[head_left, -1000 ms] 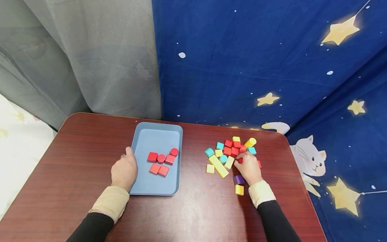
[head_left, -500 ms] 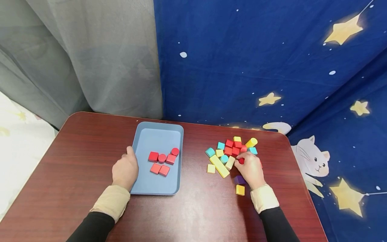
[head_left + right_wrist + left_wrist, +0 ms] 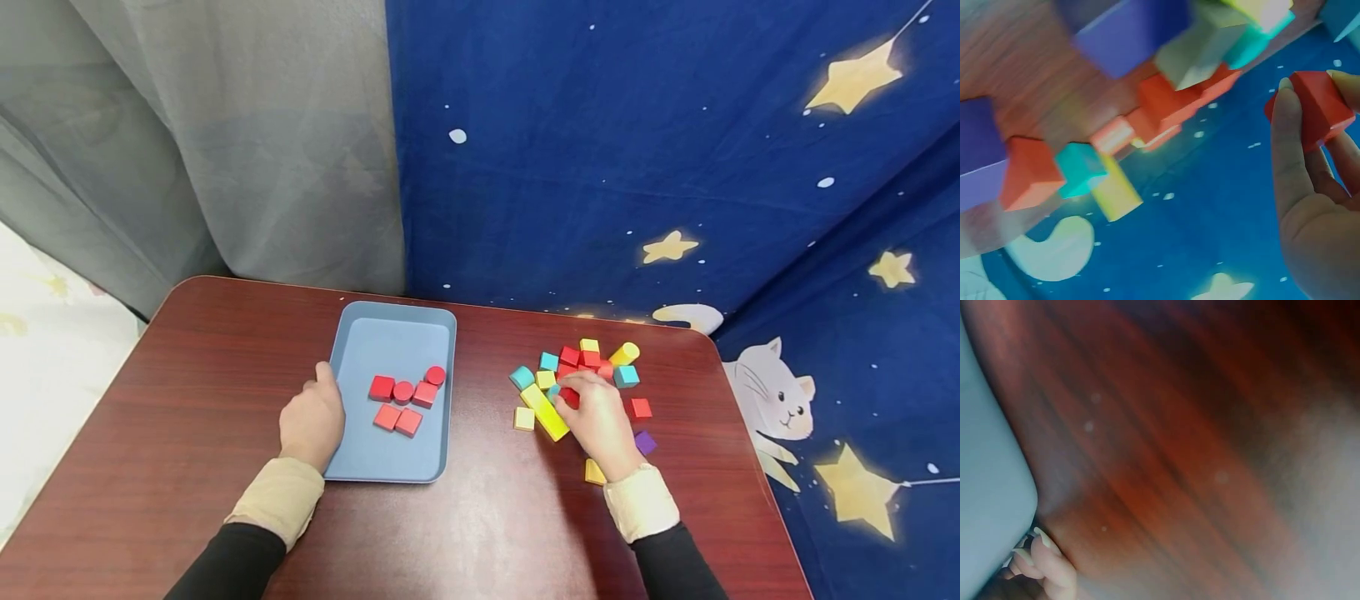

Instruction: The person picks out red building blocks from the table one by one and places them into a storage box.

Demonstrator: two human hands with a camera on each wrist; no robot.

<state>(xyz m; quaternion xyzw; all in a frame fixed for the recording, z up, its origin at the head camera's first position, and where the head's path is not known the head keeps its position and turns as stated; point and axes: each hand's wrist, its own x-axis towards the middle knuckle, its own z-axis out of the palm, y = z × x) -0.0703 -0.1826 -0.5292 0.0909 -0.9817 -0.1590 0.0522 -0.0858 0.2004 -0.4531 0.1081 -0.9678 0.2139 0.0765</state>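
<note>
My left hand (image 3: pixel 312 418) grips the left rim of a blue-grey tray (image 3: pixel 382 462), thumb over the edge. The left wrist view shows its curled fingers (image 3: pixel 1054 565) below the tray's edge. Several red blocks, square and round, lie in the tray, among them a red cylinder (image 3: pixel 402 392). My right hand (image 3: pixel 600 421) pinches a red block (image 3: pixel 1317 109) between thumb and fingers, over the left part of a group of coloured blocks. Under that hand, a long yellow block (image 3: pixel 545 412) and a teal half-round block (image 3: pixel 522 377) lie close by; other blocks there are partly hidden.
Around the right hand lie a yellow cylinder (image 3: pixel 624 354), a teal cube (image 3: pixel 626 377), a red block (image 3: pixel 640 408), a purple block (image 3: pixel 645 442) and a pale yellow cube (image 3: pixel 524 418). A blue starry curtain (image 3: pixel 525 167) hangs behind the table.
My right hand has moved left with the red block, uncovering the red and purple blocks to its right. My left hand stays on the tray's rim.
</note>
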